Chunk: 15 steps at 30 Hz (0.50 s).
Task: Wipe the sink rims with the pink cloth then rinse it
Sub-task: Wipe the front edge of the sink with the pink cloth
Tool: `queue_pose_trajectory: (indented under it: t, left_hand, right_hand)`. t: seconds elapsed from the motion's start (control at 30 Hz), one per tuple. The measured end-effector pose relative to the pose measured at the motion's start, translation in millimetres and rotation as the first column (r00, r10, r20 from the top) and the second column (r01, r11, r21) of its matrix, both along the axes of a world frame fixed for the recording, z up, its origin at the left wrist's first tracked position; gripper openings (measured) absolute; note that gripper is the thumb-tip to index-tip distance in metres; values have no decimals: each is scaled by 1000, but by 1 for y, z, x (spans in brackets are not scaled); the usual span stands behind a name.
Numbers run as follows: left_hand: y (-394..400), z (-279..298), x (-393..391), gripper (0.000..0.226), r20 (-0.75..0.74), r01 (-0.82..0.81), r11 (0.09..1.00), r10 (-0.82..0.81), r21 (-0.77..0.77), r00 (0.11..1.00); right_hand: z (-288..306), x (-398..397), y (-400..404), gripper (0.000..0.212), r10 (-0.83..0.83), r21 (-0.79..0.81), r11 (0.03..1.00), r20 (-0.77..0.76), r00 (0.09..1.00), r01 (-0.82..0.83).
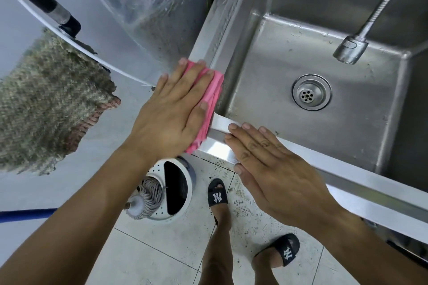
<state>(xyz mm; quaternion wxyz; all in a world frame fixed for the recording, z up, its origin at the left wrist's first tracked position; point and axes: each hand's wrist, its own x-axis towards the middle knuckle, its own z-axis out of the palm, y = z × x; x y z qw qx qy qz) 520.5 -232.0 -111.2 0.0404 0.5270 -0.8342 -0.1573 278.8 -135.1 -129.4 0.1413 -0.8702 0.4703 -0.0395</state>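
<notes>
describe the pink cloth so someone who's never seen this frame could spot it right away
Start at the steel sink filling the upper right and follow its rim to the near-left corner. The pink cloth lies folded over that corner, pressed flat under the left hand. It is the only bright pink thing here; the right hand rests bare on the front rim.

Utility washing area: steel sink (231, 30), mop bucket (185, 194), tiled floor (162, 250)

cloth (214, 90) on the sink (231, 21) corner, mop bucket (185, 192) below, drain (311, 92) in basin.
</notes>
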Motion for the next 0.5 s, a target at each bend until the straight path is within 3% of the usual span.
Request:
queue_pose_trajectory:
  t: [0.2, 0.4, 0.5]
  left_hand:
    - [-80, -2, -40, 58, 30, -1, 1000, 1, -15, 1000]
    - [-19, -7, -12, 59, 25, 39, 998, -38, -58, 999]
    - [-28, -8, -13, 59, 15, 38, 998, -37, -52, 999]
  right_hand:
    - [-1, 2, 2, 54, -22, -18, 1000, 11, 1000, 22]
    - [-1, 2, 3, 54, -23, -21, 1000, -1, 1000, 23]
    - [1, 3, 0, 54, -23, -16, 1000, -7, 1000, 23]
